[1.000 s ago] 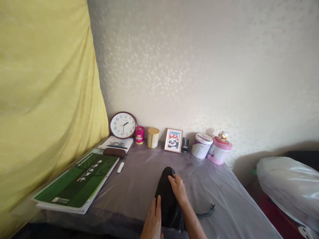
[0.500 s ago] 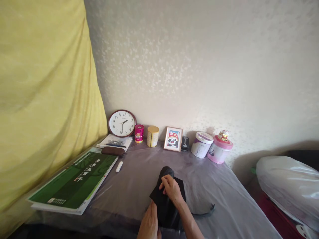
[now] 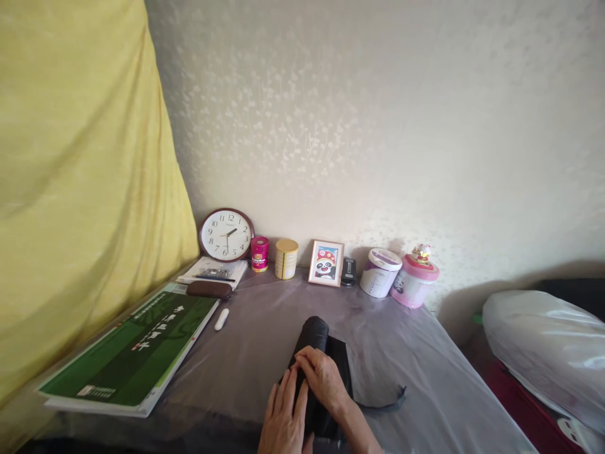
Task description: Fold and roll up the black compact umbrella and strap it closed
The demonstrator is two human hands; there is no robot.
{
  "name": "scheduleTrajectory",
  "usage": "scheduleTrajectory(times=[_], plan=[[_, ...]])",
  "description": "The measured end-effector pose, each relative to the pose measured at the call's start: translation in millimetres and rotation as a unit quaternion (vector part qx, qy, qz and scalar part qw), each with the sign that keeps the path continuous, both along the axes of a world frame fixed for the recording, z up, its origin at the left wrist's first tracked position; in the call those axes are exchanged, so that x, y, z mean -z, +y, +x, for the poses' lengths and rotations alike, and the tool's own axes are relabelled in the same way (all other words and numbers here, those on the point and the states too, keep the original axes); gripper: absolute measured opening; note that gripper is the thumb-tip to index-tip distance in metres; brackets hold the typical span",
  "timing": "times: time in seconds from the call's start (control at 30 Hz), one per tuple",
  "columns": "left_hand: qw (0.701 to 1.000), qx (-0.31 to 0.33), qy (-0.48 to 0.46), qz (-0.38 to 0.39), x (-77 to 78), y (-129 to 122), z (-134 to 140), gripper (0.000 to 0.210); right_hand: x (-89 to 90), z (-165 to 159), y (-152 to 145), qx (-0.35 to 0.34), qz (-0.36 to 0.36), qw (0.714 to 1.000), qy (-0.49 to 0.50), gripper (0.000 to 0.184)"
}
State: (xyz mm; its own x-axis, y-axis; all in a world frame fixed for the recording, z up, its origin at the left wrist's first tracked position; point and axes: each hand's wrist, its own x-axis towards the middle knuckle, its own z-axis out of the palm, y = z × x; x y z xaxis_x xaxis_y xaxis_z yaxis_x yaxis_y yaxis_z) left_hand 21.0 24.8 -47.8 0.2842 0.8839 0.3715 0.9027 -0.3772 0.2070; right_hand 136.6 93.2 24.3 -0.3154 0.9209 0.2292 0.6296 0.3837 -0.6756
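A black, soft-looking sheet [image 3: 341,353] lies near the front of the table, partly rolled into a thick tube [image 3: 316,331] that points away from me. Across the near left part of the tube rests my left hand [image 3: 286,410], its fingers stretched out and slightly apart. My right hand [image 3: 321,378] is on top of the tube with curled fingers pressed together on the black material, their tips close to the left fingertips. What exactly the right fingertips pinch is hidden. A thin dark strap [image 3: 382,407] trails out to the right on the table.
To the left lie a large green book [image 3: 137,353], a brown case [image 3: 209,289] and a small white stick-like object [image 3: 221,319]. Along the wall stand a clock [image 3: 227,234], a pink tin [image 3: 259,254], a yellow-lidded can [image 3: 286,260], a panda picture frame [image 3: 326,263] and two tubs [image 3: 379,273].
My left hand has come up from the sheet's left edge onto the roll. My right hand has shifted slightly toward me, and the left flap no longer sticks out. The view has turned slightly.
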Motion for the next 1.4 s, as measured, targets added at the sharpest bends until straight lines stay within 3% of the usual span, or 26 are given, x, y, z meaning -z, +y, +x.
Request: scheduleTrajectory(times=[0.2,0.37,0.47,0.67,0.8,0.9,1.03,1.13,1.3,1.4], plan=[[0.999,-0.037,-0.009,-0.039,21.0,2,10,0.076,5.2,6,-8,-0.053,0.085,0.995,-0.01,0.024],[0.997,-0.04,-0.009,-0.066,28.0,4,11,0.072,14.9,10,8,-0.072,0.129,0.988,-0.036,0.023],[0.991,-0.047,-0.001,-0.122,21.6,6,11,0.075,22.5,11,27,-0.06,0.123,0.989,-0.057,0.027],[0.964,-0.04,-0.052,-0.258,-5.4,7,10,0.084,31.9,14,66,-0.027,0.13,0.988,-0.083,0.033],[0.955,-0.034,-0.071,-0.287,-19.3,8,9,0.083,38.3,16,86,0.039,0.146,0.986,-0.073,0.032],[0.952,-0.037,-0.065,-0.296,-25.6,7,10,0.081,45.1,27,92,0.135,0.164,0.975,-0.068,0.032],[0.958,-0.017,-0.073,-0.278,-29.9,4,8,0.078,53.2,63,78,0.273,0.189,0.942,-0.037,0.039],[0.961,-0.008,-0.09,-0.261,-29.5,1,6,0.077,54.8,90,52,0.327,0.155,0.932,-0.035,0.039],[0.974,-0.006,-0.103,-0.204,-23.2,-5,5,0.079,48.4,95,6,0.276,0.024,0.961,-0.012,0.033],[0.974,-0.002,-0.115,-0.193,-18.5,-6,4,0.085,43.4,83,-11,0.269,-0.007,0.963,0.014,0.031]])
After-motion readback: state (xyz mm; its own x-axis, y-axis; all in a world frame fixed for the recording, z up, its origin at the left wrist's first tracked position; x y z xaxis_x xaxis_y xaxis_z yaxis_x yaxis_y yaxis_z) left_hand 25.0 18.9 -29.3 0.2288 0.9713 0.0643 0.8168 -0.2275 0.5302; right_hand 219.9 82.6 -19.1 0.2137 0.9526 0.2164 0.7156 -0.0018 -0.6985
